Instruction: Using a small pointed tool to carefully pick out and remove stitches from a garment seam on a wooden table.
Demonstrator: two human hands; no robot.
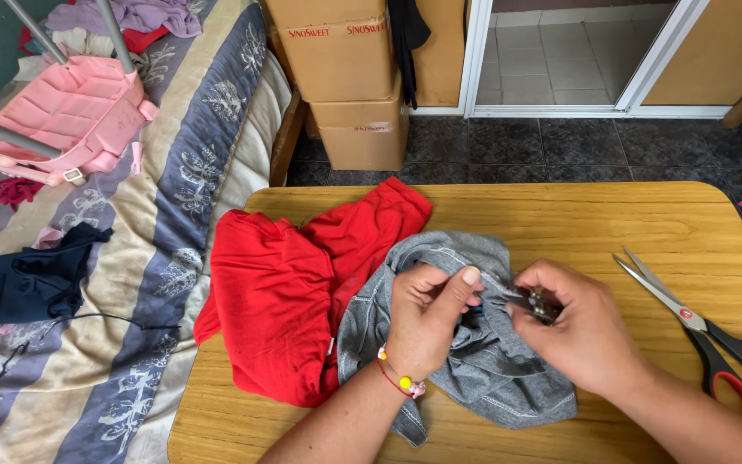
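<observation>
Both my hands pinch the grey garment (474, 361) on the desk (577, 215): left hand (427, 322) closed on a fold, right hand (581, 331) gripping a small metal tool (536, 302). Red cloth (289, 292) lies left of it, scissors (706, 331) right, untouched; work looks midway.

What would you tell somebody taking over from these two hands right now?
Left hand: pinches a fold of the grey knit garment on the yellow wooden table.
Right hand: holds a small metal tool against the same fold; its kind is unclear.
Red cloth garment: crumpled beside the grey one, partly under it.
Red-handled scissors: lying open on the table, right of the hands, untouched.
Done or left: no visible result on the fold yet.
</observation>
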